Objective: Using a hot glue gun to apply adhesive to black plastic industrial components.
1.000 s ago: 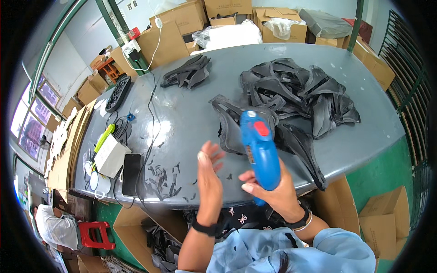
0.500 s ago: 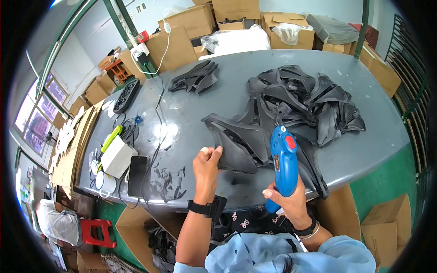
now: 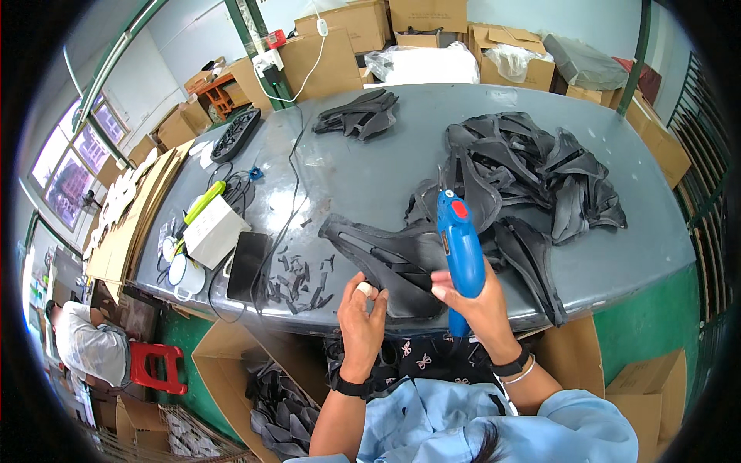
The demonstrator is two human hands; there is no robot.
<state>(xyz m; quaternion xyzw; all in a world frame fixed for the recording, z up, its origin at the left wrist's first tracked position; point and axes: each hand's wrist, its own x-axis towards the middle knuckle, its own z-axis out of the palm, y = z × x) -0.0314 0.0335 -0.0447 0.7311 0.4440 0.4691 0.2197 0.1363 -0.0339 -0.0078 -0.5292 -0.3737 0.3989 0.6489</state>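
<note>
The right hand holds a blue tool, its thin tip pointing away from the person. The left hand is at the near edge of a black part; I can't tell if its fingers pinch it. The part lies on the gray table, near a black pile. Little black scraps lie left of it.
</note>
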